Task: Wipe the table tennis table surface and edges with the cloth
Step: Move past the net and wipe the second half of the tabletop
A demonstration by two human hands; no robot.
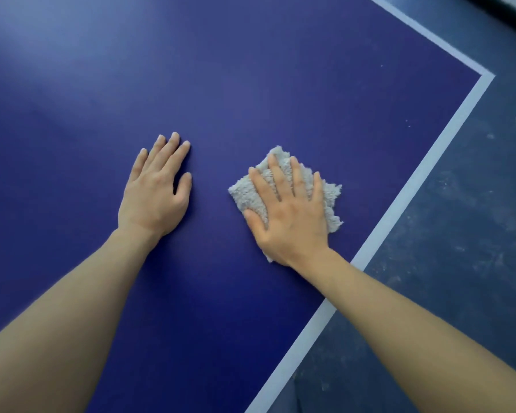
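Here, table [251, 70]: smooth, matte blue top, flat, with a pale straight line [429, 162] along its edges, meeting at a square corner.
Cloth [243, 193]: grey, fluffy, ragged-edged, bunched into a rough square; it lies on the top near the right-hand line, not touching it.
Right hand [292, 222]: flat on the cloth, fingers [276, 177] straight and spread, pressing it.
Left hand [154, 193]: flat on bare top beside the cloth, fingers straight and close together, holding nothing.
Floor [474, 234]: dark, speckled, scuffed.
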